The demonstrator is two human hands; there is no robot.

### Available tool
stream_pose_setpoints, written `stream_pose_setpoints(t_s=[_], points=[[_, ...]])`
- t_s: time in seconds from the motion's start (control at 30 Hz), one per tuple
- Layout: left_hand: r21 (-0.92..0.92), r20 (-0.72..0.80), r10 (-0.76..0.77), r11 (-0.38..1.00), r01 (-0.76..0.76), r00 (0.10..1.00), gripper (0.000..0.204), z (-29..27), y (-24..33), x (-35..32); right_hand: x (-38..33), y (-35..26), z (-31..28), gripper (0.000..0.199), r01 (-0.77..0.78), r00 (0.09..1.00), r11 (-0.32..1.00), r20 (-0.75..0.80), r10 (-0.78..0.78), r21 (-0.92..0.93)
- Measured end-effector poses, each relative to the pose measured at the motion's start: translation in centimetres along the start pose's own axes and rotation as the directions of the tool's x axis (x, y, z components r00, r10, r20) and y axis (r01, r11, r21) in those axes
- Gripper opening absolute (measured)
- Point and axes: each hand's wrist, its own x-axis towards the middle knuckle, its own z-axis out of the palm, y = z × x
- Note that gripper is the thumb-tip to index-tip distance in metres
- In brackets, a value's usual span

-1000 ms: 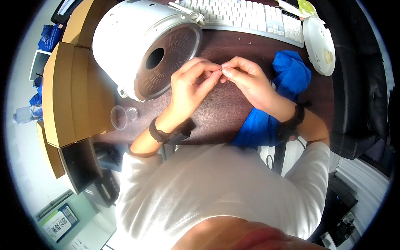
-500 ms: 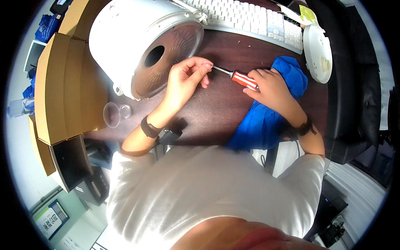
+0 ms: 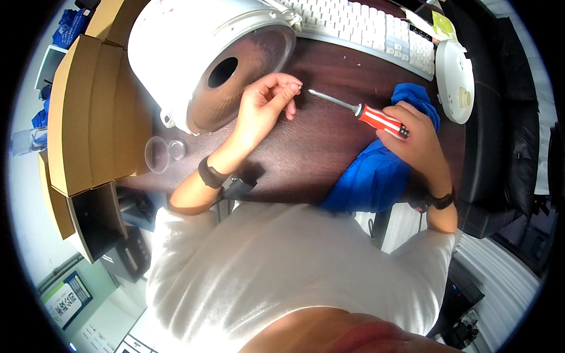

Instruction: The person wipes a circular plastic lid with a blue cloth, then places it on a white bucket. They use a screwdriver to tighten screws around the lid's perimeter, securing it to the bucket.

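Note:
My left hand (image 3: 265, 106) is closed, thumb and forefinger pinching a small screw (image 3: 301, 87) that barely shows beyond the fingertips. In my right hand (image 3: 415, 129) is a screwdriver (image 3: 382, 119) with a red and white striped handle, gripped near its butt end. Its metal shaft points left, and the tip stops a short way from the pinched screw. To the left of my hands, a white cylindrical appliance body (image 3: 176, 53) lies on its side. Its metal bottom (image 3: 259, 56), with a dark round hole, faces me. A blue cloth (image 3: 371, 176) lies beneath my right hand.
Two tiny screw-like bits (image 3: 359, 65) lie on the dark table (image 3: 294, 159). A white keyboard (image 3: 365, 32) stands at the back, with a white round cover (image 3: 456, 82) to its right. Clear plastic cups (image 3: 158, 155) sit by a cardboard box (image 3: 88, 117) at the left.
My right hand has drawn the screwdriver back to the right, so its tip has come away from my left fingertips. The left hand keeps its pinch almost in place.

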Motion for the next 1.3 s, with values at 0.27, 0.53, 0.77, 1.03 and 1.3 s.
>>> stream_pose_setpoints(t_s=[0.27,0.53,0.77,1.03,1.3], points=[[0.022,0.071,-0.011,1.0,0.01,0.997,0.015,-0.1,0.0,-0.1,0.4,0.1,0.9,0.03,0.043,0.999,0.999,-0.023,-0.043,0.002],[0.0,0.06,0.007,1.0,-0.007,0.998,0.015,0.0,-0.3,-0.2,0.3,0.0,1.0,0.03,0.035,0.999,0.999,-0.011,-0.035,0.011],[-0.018,0.042,0.023,1.0,-0.023,0.999,0.015,-0.1,-0.2,-0.2,0.2,-0.2,1.2,0.029,0.025,1.0,1.0,-0.019,-0.024,0.016],[0.032,0.004,0.045,0.998,-0.045,0.999,0.012,0.2,-0.1,-0.2,-0.1,-0.7,1.6,0.03,0.039,0.997,0.999,-0.063,-0.041,-0.034],[0.027,0.026,0.037,0.999,-0.038,0.999,0.013,0.2,0.1,-0.2,-0.3,-0.6,1.5,0.03,0.033,0.997,0.999,-0.072,-0.032,0.021]])
